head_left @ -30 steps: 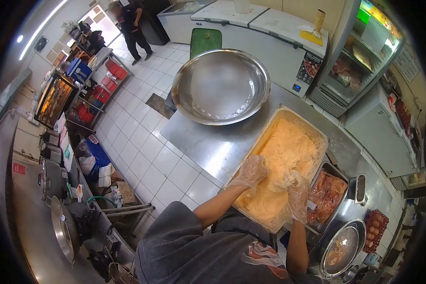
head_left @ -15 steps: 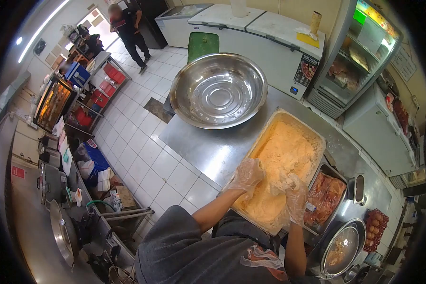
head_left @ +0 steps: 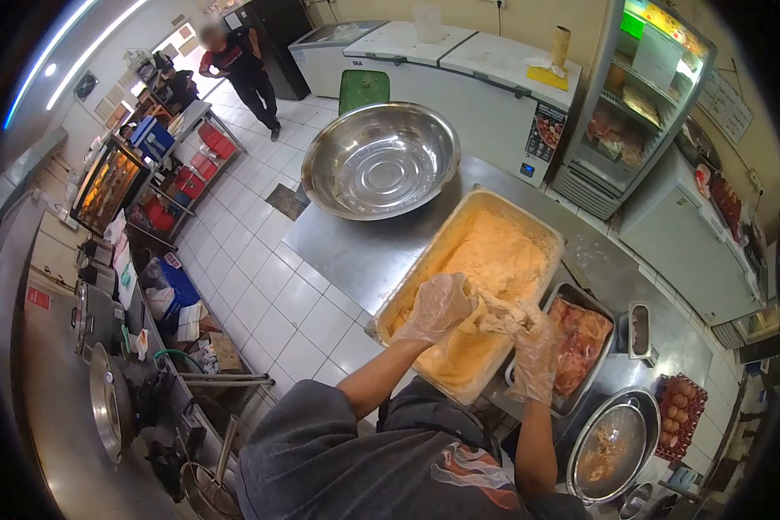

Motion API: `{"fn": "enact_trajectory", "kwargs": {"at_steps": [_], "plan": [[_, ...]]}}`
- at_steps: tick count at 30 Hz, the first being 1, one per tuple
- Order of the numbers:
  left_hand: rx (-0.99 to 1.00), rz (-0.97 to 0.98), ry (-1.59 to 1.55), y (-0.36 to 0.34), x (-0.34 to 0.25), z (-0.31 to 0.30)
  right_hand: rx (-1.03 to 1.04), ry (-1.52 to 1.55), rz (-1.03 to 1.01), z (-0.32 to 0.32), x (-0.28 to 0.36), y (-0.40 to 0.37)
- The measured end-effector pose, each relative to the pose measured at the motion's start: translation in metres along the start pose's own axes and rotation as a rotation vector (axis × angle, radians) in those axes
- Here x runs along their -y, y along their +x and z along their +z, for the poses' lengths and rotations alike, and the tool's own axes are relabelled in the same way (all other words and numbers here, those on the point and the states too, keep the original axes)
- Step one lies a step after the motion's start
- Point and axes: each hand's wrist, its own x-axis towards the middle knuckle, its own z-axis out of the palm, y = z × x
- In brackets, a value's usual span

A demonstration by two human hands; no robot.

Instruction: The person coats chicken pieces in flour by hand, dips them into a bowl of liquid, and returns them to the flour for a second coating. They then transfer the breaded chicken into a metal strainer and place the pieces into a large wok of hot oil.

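Note:
A metal tray [head_left: 542, 227] of orange-tinted breading flour [head_left: 503, 251] lies in front of me on a steel table. Over its near part, a flour-coated piece of meat [head_left: 497, 317] is lifted between my hands. My right hand [head_left: 534, 351], in a clear plastic glove, is closed around its right end. Also gloved, my left hand [head_left: 442, 308] has curled fingers that meet its left end; the fingertips are partly hidden. Just right of the flour, a second tray holds raw marinated meat [head_left: 572, 342].
A large steel basin [head_left: 381, 160] stands at the table's far end. On the right are a strainer bowl with liquid [head_left: 611, 451], a small steel container [head_left: 640, 334] and eggs in a red tray [head_left: 680, 412]. Chest freezers [head_left: 459, 95] line the back; a person [head_left: 238, 65] stands farther off.
The coated piece has come up from the flour in my right hand, and my left hand has moved to its other end. The camera view has shifted slightly.

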Motion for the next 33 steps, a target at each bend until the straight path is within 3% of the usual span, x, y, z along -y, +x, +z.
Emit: {"fn": "enact_trajectory", "kwargs": {"at_steps": [1, 4, 6, 9, 12, 14, 17, 19, 20, 23, 26, 30, 33], "plan": [[0.019, -0.007, -0.030, 0.001, -0.018, -0.002, -0.066, -0.124, -0.051, -0.020, 0.008, -0.009], [-0.030, 0.081, -0.004, -0.005, -0.076, 0.007, -0.113, 0.233, 0.066, -0.087, 0.034, -0.036], [-0.026, 0.140, 0.007, -0.010, -0.134, 0.012, -0.113, -0.124, -0.084, -0.139, 0.062, -0.054], [0.145, 0.259, -0.164, -0.011, -0.183, 0.073, -0.322, -0.637, -0.195, -0.229, 0.057, -0.092], [0.426, 0.261, -0.427, -0.032, -0.270, 0.108, -0.512, -0.726, -0.198, -0.322, 0.024, -0.139], [0.468, 0.421, -0.505, -0.052, -0.326, 0.131, -0.611, -0.796, -0.158, -0.377, 0.008, -0.180], [0.512, 0.585, -0.236, -0.069, -0.382, 0.174, -0.676, -0.966, -0.206, -0.440, -0.019, -0.214], [0.625, 0.682, -0.277, -0.078, -0.407, 0.204, -0.680, -0.983, -0.202, -0.472, -0.038, -0.230], [0.687, 0.727, -0.299, -0.085, -0.417, 0.223, -0.686, -0.692, -0.057, -0.484, -0.053, -0.242], [0.919, 0.849, -0.324, -0.105, -0.427, 0.287, -0.665, -0.836, 0.054, -0.494, -0.040, -0.261], [1.098, 0.913, -0.243, -0.131, -0.435, 0.301, -0.632, -0.789, 0.128, -0.506, -0.053, -0.277], [1.317, 1.046, -0.311, -0.145, -0.403, 0.348, -0.600, -0.836, 0.252, -0.498, -0.061, -0.289], [1.517, 1.145, -0.038, -0.155, -0.400, 0.363, -0.516, -0.764, 0.317, -0.503, -0.086, -0.295]]}}
